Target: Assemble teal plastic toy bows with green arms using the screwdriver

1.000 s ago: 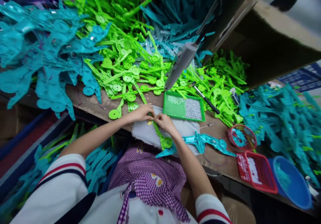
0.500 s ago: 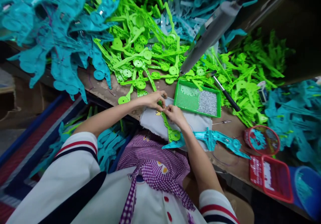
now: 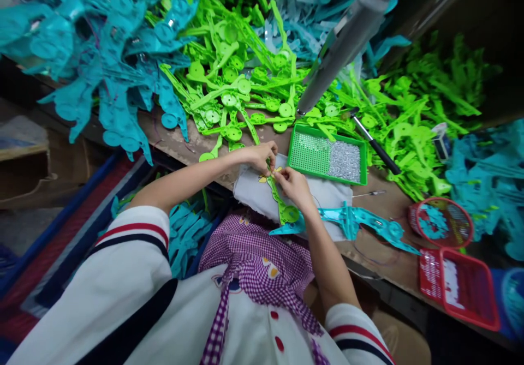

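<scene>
Left hand (image 3: 262, 156): fingers narrowed on the far end of the green part.
Right hand (image 3: 295, 186): fingertips pinched on the same end; any small piece between them too small to tell.
Green part (image 3: 279, 199): in both hands, slanting from the fingertips towards the body, round disc at its near end.
Cloth (image 3: 249, 193): pale, printed, under both hands, on the surface (image 3: 395, 187).
Teal part (image 3: 347, 217): lying to the right of the right hand, partly on the cloth, one end behind that forearm.
Green tray (image 3: 311, 160): just beyond the right hand; silver pieces (image 3: 346, 160) gathered in its right half.
Hammer (image 3: 375, 144): right of the tray, black handle angled towards the right-hand side.
Grey tool (image 3: 346, 48): tilted, above and beyond the hands.
Green pile (image 3: 241, 54): beyond both hands.
Red baskets (image 3: 475, 310): two, well right of the right hand.
</scene>
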Motion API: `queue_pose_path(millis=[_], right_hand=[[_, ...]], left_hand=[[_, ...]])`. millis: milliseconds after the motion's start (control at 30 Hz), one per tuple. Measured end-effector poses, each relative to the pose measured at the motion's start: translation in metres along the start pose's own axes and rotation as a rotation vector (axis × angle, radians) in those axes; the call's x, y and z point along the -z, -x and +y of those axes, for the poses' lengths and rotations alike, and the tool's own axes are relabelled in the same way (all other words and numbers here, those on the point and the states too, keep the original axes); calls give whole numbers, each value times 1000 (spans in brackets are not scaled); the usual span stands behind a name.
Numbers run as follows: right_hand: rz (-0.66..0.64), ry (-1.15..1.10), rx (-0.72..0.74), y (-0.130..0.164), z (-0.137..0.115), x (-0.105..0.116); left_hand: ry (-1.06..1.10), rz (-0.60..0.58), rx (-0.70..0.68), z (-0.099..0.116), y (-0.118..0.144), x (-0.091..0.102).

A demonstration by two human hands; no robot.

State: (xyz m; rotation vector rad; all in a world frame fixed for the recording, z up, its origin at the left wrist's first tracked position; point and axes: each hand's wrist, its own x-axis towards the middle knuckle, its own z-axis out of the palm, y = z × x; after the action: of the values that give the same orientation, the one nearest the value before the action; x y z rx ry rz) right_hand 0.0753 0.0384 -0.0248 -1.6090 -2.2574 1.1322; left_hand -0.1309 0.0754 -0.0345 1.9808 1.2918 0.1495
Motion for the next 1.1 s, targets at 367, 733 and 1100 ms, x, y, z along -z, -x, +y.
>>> queue_pose_path(millis=[367,733,1100], right_hand=[[17,255,107,33,-24,-25],[-151,669,159,37,-34,-26],[-141,569,168,39,-30,-26]], left_hand=[[60,32,-125,-16,3,-3],[94,14,-121,-18,5,-3],[66,101,-111,-15,11,-9]])
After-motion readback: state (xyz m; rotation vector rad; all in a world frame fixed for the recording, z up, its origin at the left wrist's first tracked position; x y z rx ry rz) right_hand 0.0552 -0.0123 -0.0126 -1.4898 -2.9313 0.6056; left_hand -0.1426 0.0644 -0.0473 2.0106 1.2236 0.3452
